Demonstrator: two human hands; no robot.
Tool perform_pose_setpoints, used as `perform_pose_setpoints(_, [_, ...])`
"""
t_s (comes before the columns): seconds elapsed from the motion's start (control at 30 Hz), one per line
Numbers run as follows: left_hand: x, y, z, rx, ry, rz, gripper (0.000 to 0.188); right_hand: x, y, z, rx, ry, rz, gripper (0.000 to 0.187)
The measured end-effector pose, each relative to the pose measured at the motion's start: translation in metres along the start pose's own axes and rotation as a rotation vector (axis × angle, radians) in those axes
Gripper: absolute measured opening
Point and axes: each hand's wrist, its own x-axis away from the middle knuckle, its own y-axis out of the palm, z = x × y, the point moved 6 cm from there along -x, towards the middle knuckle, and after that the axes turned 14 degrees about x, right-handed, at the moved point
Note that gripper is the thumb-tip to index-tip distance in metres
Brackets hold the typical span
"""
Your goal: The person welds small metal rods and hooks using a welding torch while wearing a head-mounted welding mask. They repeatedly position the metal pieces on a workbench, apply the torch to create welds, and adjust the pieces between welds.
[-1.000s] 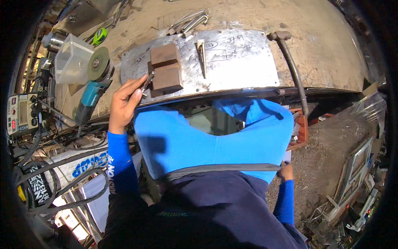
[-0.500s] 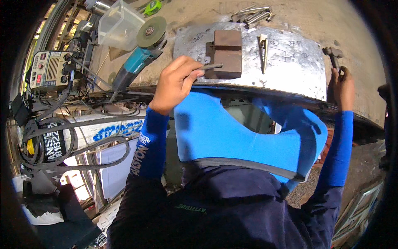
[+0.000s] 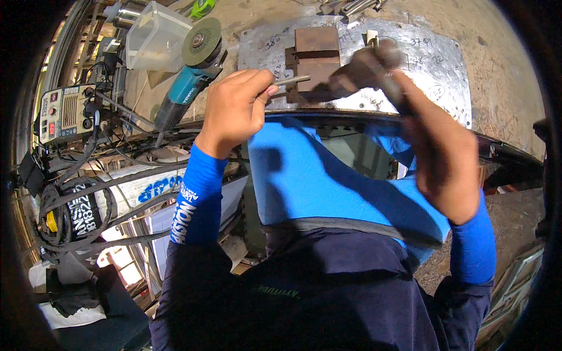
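My left hand is closed round a short, thin metal rod, its tip pointing right over the brown metal block. Whether rod and block touch I cannot tell. The block, split by a groove, lies on a grey metal plate marked with handwriting. My right hand grips a hammer, raised over the plate right of the block. Motion smears the hammer's head and the fingers. Behind the hammer a slim, pale-topped metal piece lies partly hidden on the plate.
Left of my left hand rests a teal angle grinder with its disc up. Beyond it stand a clear plastic bin and a green tape measure. Loose metal pieces lie at the far edge. A power unit with cables sits far left.
My right hand has lifted the hammer from the bench right of the plate and swung it left and inward. The left hand, still holding the rod, has shifted slightly left.
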Motion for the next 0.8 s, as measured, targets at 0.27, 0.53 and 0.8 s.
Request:
perform_pose_setpoints(0.27, [-0.007, -0.003, -0.001, 0.014, -0.06, -0.052, 0.013, -0.031, 0.021, -0.03, 0.09, -0.236, 0.169, 0.064])
perform_pose_setpoints(0.53, [-0.009, -0.005, -0.004, 0.105, -0.119, -0.073, 0.019, -0.036, 0.032, -0.023, 0.033, -0.239, 0.134, 0.076])
perform_pose_setpoints(0.8, [-0.015, -0.007, -0.007, 0.145, -0.263, -0.165, 0.02, -0.037, 0.034, -0.015, 0.1, -0.148, 0.082, 0.068])
